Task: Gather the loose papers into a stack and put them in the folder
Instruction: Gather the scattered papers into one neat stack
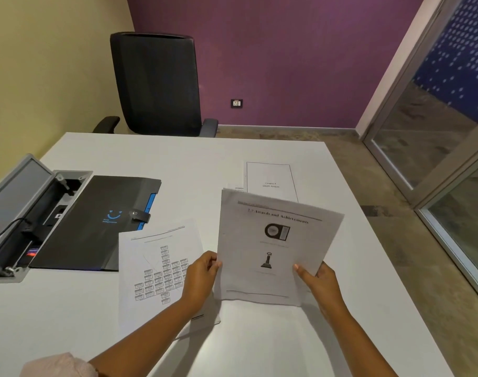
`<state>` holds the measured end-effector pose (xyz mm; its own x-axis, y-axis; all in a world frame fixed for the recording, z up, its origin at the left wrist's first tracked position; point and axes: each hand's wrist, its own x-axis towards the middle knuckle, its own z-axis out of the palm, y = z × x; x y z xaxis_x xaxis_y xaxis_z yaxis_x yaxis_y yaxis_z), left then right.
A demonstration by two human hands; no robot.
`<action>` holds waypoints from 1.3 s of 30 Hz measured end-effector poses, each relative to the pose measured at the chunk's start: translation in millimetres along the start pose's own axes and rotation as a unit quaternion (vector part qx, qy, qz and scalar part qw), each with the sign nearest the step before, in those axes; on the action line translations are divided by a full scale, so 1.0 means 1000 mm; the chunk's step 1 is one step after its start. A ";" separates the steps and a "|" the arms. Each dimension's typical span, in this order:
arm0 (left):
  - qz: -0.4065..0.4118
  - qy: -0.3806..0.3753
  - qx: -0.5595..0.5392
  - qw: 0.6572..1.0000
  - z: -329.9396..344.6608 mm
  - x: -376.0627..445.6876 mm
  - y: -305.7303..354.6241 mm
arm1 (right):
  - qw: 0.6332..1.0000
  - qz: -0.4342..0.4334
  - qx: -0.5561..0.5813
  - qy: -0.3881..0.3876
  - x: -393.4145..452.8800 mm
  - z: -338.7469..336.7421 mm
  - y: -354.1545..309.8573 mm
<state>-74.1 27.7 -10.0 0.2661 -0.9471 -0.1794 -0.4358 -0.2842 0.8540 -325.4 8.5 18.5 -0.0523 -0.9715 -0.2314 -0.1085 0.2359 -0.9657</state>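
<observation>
The person is holding a small sheaf of white printed papers point(276, 248) tilted up off the white desk point(178, 159), the top sheet headed "Awards and Achievements". The left hand point(201, 277) pinches the sheaf's left edge near the bottom; the right hand point(318, 280) grips the lower right corner, thumb on the front and fingers behind.

Gathering looks to be the step in hand, and it seems roughly half done. To do it well I would tap the sheaf's bottom edge on the desk to square it — the top edges look slightly fanned — then lay it on one loose sheet and lift both together rather than chase thin paper flat off the surface.

Two lots of paper are still out. A white sheet printed with a box chart point(161, 268) lies on the near left, its right part under the left wrist, with another sheet seemingly beneath it. A white page with a framed title point(270, 180) lies at the far side, partly hidden behind the raised sheaf.

The black flap folder with a blue smile logo point(96, 221) lies to the left, its snap tab seemingly fastened — I cannot tell what is inside. It overlaps an open grey desk cable box point(22, 213) holding sockets and a black cable.
</observation>
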 end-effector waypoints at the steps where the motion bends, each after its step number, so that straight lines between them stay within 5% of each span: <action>1: -0.003 -0.001 -0.010 1.000 0.000 0.000 0.000 | 1.000 -0.003 -0.002 -0.001 0.001 0.000 -0.001; 8: -0.049 0.019 -0.085 0.995 -0.002 0.005 0.005 | 0.999 0.028 -0.018 -0.041 0.007 0.003 0.000; 15: -0.158 0.113 -0.103 0.975 -0.030 0.002 -0.031 | 0.978 0.088 -0.161 -0.101 0.007 0.049 0.028; 20: -0.237 0.196 -0.028 0.951 -0.061 -0.019 -0.064 | 0.941 0.085 -0.257 -0.202 0.003 0.096 0.040; 27: -0.290 0.245 -0.009 0.925 -0.085 -0.041 -0.084 | 0.890 0.051 -0.387 -0.234 -0.007 0.146 0.052; 31: -0.329 0.178 0.102 0.922 -0.089 -0.040 -0.092 | 0.886 0.062 -0.392 -0.240 -0.014 0.153 0.056; 39: -0.275 0.064 -0.131 0.950 -0.084 -0.048 -0.064 | 0.900 0.106 -0.326 -0.270 -0.012 0.140 0.062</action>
<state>13.1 104.3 -14.5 0.5013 -0.6356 -0.5871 0.0230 -0.6685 0.7434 -192.5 31.4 -54.8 0.3310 -0.7319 -0.5956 -0.7209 0.2111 -0.6601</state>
